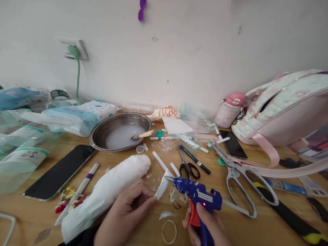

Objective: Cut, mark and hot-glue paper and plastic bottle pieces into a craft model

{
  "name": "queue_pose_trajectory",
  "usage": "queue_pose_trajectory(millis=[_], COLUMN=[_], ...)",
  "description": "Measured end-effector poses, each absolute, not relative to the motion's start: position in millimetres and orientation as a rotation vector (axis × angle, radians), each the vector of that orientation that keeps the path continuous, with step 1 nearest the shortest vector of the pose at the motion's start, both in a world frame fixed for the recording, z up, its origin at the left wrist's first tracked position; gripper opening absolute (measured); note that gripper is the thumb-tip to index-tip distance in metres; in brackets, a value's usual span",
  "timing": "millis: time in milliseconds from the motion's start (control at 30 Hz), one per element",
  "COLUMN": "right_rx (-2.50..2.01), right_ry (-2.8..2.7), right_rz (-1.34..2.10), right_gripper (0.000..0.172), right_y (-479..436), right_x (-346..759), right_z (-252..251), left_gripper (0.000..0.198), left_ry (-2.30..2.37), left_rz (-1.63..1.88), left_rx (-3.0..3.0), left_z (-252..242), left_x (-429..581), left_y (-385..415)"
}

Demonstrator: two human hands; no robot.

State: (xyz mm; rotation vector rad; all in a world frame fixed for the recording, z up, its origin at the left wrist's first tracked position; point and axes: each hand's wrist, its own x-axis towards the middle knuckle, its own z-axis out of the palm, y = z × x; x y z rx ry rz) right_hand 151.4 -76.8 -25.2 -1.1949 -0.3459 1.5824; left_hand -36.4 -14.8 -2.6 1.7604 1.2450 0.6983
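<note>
My right hand (206,223) is wrapped around the handle of a blue hot glue gun (194,189) with an orange trigger and a lit red light. Its nozzle points left and meets, or nearly meets, a small white strip (162,184); I cannot tell whether they touch. Thumb and forefinger of my left hand (130,208) pinch the lower end of that strip. Just behind my left hand lies a long white wrapped form (110,188), bulging at its far end. A loop of pale rubber band (169,231) rests on the table below the strip.
A metal bowl (120,131) of cloudy liquid holds a wooden-handled brush (142,135). Black scissors (189,167), a marker (195,159) and large metal shears (238,174) lie beyond the glue gun. Left are a phone (60,172) and plastic bottles (25,157); right, a backpack (284,106).
</note>
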Motion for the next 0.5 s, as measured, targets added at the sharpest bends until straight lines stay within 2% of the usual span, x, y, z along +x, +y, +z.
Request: queue_pose_trajectory(millis=[500], right_rx=[-1.262], right_ry=[-0.444], right_rz=[1.618], right_gripper=[0.045], right_y=[-79.6], right_x=[149.3], right_z=[-23.3], left_gripper=[0.023], left_ry=[1.266], left_rz=[0.742], left_rx=[1.775], left_z=[-1.9], left_x=[-37.2], left_y=[-14.2])
